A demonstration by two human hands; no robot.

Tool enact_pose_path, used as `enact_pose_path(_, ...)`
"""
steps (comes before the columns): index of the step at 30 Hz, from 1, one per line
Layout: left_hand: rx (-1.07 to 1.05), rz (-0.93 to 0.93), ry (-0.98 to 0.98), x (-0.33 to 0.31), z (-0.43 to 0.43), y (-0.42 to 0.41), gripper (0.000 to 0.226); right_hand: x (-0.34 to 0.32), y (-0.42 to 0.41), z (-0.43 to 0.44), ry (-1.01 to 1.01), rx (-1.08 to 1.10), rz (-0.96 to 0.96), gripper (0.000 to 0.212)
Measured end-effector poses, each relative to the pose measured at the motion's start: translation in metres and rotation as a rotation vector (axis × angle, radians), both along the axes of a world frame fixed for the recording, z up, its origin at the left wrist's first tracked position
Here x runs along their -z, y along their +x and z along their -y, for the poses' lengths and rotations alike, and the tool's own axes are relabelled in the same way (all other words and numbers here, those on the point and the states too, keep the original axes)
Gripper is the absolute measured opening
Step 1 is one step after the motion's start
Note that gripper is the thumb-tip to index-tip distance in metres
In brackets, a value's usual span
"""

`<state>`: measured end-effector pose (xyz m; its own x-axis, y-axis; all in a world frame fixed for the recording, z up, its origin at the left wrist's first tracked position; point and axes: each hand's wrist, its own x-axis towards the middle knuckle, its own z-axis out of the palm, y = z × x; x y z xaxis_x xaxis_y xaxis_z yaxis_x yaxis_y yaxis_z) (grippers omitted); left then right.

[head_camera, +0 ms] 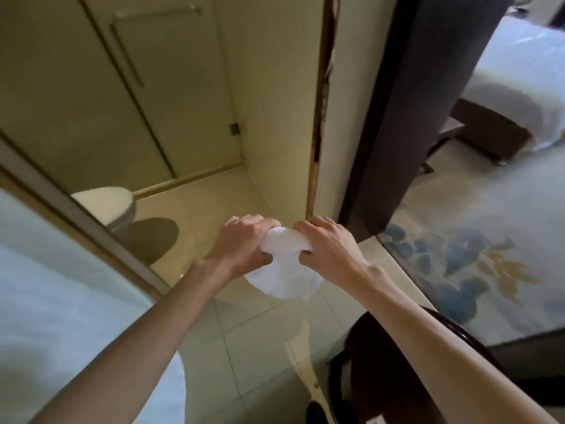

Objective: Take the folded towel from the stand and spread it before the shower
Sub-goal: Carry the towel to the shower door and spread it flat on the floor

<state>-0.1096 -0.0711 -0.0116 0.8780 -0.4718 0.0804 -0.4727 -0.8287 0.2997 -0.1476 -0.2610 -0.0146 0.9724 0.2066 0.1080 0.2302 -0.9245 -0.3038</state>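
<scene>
Your left grip point(241, 244) and right grip point(331, 249) are both clenched on the top edge of the white towel point(286, 280), knuckles up. The towel hangs bunched in the air to the right of the toilet point(105, 203), above the tiled floor point(244, 332). The glass shower door point(91, 96) stands beyond the toilet.

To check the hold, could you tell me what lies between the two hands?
Only the towel, gripped by the left hand and the right hand, as the head view shows.
</scene>
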Motion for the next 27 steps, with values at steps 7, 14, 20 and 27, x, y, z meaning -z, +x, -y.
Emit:
enact_pose_path(7, -0.192, 0.035, 0.020, 0.002, -0.027, -0.016, 0.050, 0.005, 0.023, -0.022, 0.033, -0.209, -0.013, 0.048)
enact_pose_path(14, -0.318, 0.042, 0.045, 0.015, -0.064, -0.023, 0.054, 0.012, 0.042, -0.059, 0.012, -0.338, -0.026, 0.047)
enact_pose_path(20, -0.376, 0.017, 0.037, 0.024, -0.089, -0.028, 0.052, 0.016, 0.048, -0.086, -0.018, -0.387, -0.036, 0.047)
enact_pose_path(27, -0.395, -0.005, 0.024, 0.025, -0.114, -0.020, 0.051, 0.017, 0.063, -0.113, -0.037, -0.399, -0.031, 0.049)
